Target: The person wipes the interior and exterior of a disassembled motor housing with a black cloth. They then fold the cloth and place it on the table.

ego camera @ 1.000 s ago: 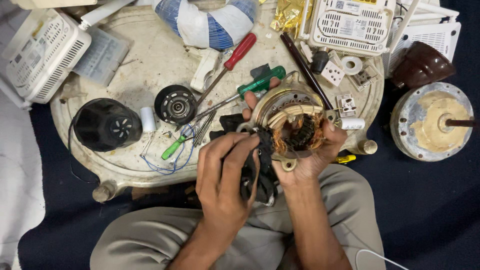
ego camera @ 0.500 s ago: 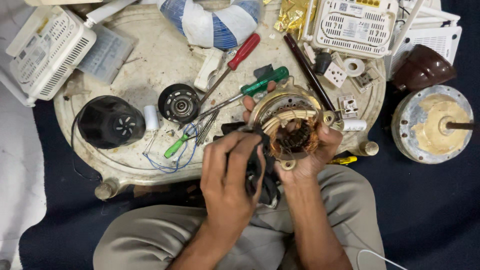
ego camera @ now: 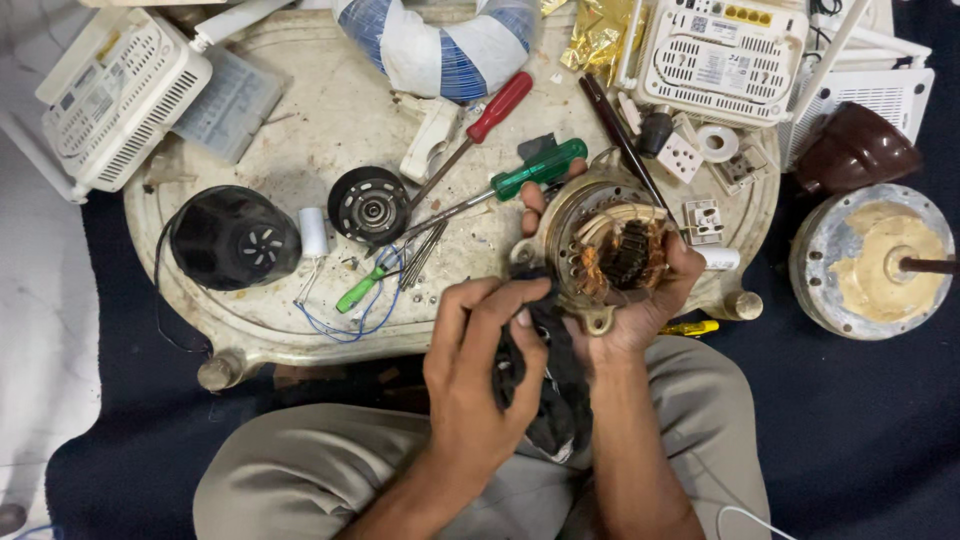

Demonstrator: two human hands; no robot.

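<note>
My right hand [ego camera: 640, 300] cups a round metal motor housing [ego camera: 600, 245] with copper windings and a dark rotor inside, held over the near edge of a round worn tray table [ego camera: 330, 110]. My left hand [ego camera: 480, 370] grips a bunched black cloth [ego camera: 545, 385] just below and left of the housing, touching its lower rim. Both forearms rise from my lap; my grey trousers show beneath.
On the tray lie a red-handled screwdriver [ego camera: 495, 110], a green-handled screwdriver [ego camera: 540, 168], a black bearing disc [ego camera: 368, 205], a black motor cap [ego camera: 233, 238], blue wire and a blue-white cloth roll [ego camera: 440, 45]. White vented boxes [ego camera: 115, 95] stand around. Another motor part [ego camera: 880, 262] sits right.
My left hand has shifted a little with the black cloth against the housing's lower rim. The housing stays in my right hand; the view has drifted slightly.
</note>
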